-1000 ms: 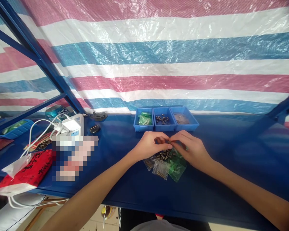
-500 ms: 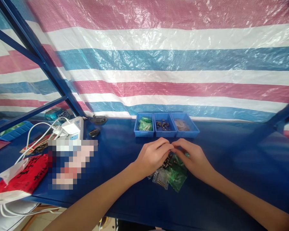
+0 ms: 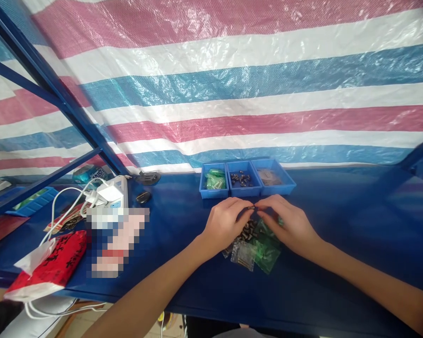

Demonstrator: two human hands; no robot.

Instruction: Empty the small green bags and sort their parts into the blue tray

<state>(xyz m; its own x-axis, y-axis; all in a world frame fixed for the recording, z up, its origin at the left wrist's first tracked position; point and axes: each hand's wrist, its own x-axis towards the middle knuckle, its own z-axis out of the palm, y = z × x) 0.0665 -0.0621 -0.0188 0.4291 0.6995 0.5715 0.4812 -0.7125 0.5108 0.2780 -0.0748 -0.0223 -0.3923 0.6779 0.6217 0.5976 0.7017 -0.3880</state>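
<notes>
My left hand (image 3: 227, 217) pinches a small dark metal fastener (image 3: 251, 207) between thumb and forefinger. The thumb and forefinger of my right hand (image 3: 289, 220) are curled in at the other end of this fastener, tips close together; its exact shape is too small to make out. Under my hands lies a heap of small metal fasteners (image 3: 247, 231) on the blue table. In front of the heap are a clear bag (image 3: 243, 255) with thin metal pieces inside and a green bag (image 3: 268, 256) with light-coloured pieces. My right hand partly hides the green bag.
Behind my hands stand three blue bins: one with green packets (image 3: 215, 180), one with metal fasteners (image 3: 242, 180), one with clear bags (image 3: 269, 177). At left are a power strip (image 3: 119, 197) with white cables, a black mouse-shaped object (image 3: 143, 197) and a red tissue pack (image 3: 56, 263).
My hands have parted slightly at the fingertips, so the metal fastener between them now shows. The whole view has shifted and tilted a little.
</notes>
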